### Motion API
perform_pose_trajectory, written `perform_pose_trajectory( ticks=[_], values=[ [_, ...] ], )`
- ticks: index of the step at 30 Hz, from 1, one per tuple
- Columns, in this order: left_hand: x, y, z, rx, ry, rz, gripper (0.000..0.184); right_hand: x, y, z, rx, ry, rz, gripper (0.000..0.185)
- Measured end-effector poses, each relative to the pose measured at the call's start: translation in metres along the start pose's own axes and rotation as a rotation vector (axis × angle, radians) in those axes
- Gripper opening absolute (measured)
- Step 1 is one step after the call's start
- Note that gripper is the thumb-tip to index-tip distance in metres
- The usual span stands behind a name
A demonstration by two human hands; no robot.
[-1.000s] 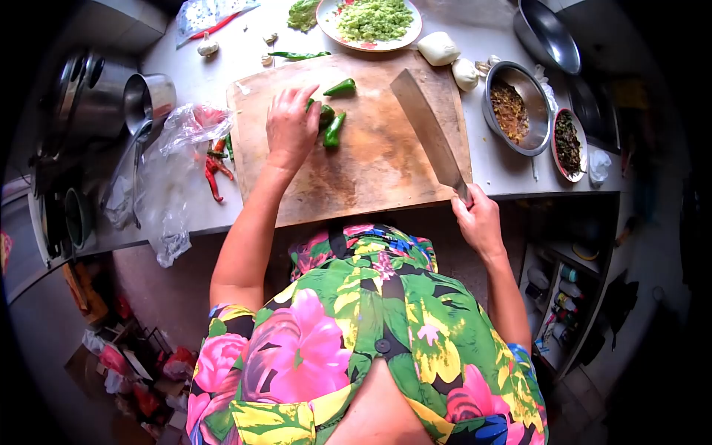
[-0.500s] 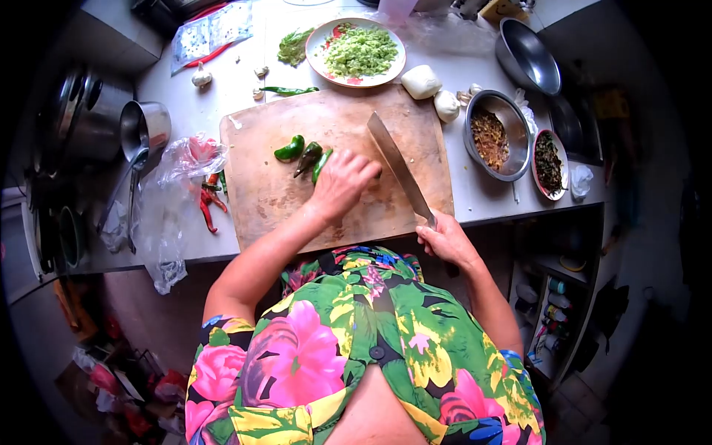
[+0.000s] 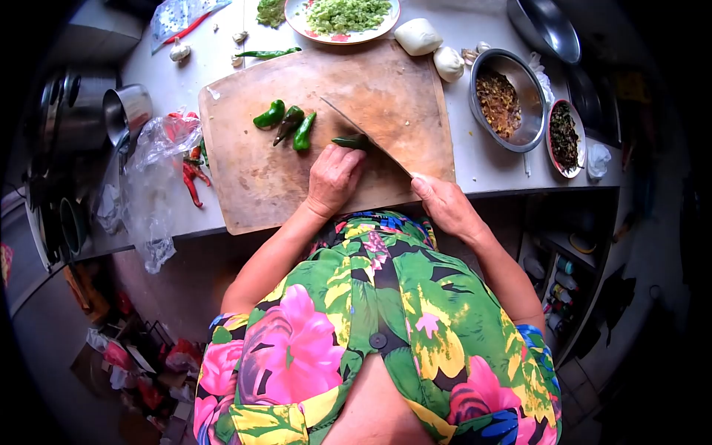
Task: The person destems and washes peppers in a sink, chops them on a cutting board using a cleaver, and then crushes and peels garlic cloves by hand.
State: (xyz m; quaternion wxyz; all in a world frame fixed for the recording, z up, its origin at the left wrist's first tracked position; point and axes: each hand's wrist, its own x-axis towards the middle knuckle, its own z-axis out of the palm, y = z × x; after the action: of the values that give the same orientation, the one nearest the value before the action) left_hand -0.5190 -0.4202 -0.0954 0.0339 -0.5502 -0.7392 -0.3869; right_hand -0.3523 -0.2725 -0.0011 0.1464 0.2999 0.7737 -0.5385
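My left hand point(image 3: 335, 176) presses a green pepper point(image 3: 348, 141) onto the wooden cutting board point(image 3: 252, 178), fingers curled at its near side. Wrapped round the handle of a cleaver point(image 3: 363, 135) is my right hand point(image 3: 443, 204), at the board's right front edge. The blade is seen nearly edge-on, slanting up and left, beside the right end of that pepper; whether it touches cannot be told. Three more green peppers point(image 3: 302, 132) lie in a group on the board, left of my left hand.
Behind the board are a plate of chopped greens point(image 3: 348, 16), a long green chili point(image 3: 268, 53) and white bulbs point(image 3: 418, 36). At right stand a metal bowl point(image 3: 507, 101) and a small dish point(image 3: 566, 139). A plastic bag point(image 3: 152, 185) and red chilies point(image 3: 193, 184) lie left.
My left hand has moved right and closed on a separate pepper, leaving three behind. The cleaver has shifted left, and its blade has turned from showing its broad side to nearly edge-on.
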Motion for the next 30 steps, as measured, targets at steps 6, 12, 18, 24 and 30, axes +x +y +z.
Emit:
perform_pose_trajectory(
  ticks=[6, 12, 18, 24, 30],
  values=[
    [0.018, -0.001, 0.004, 0.023, 0.103, -0.077, 0.023, 0.001, -0.009, -0.007, -0.076, -0.017, -0.02, 0.045],
    [0.014, -0.009, 0.008, -0.028, 0.098, -0.036, 0.021, -0.009, -0.026, -0.013, -0.1, -0.022, 0.021, 0.041],
    [0.011, -0.008, 0.008, -0.015, 0.109, -0.055, 0.027, -0.013, -0.033, -0.008, -0.167, -0.025, -0.019, 0.036],
    [0.011, -0.011, 0.007, -0.052, 0.089, -0.071, 0.028, 0.029, -0.024, 0.015, -0.245, 0.067, -0.125, 0.035],
    [0.005, -0.009, 0.005, -0.068, 0.11, -0.059, 0.024, 0.017, -0.032, -0.002, -0.083, 0.004, -0.121, 0.035]
  ],
)
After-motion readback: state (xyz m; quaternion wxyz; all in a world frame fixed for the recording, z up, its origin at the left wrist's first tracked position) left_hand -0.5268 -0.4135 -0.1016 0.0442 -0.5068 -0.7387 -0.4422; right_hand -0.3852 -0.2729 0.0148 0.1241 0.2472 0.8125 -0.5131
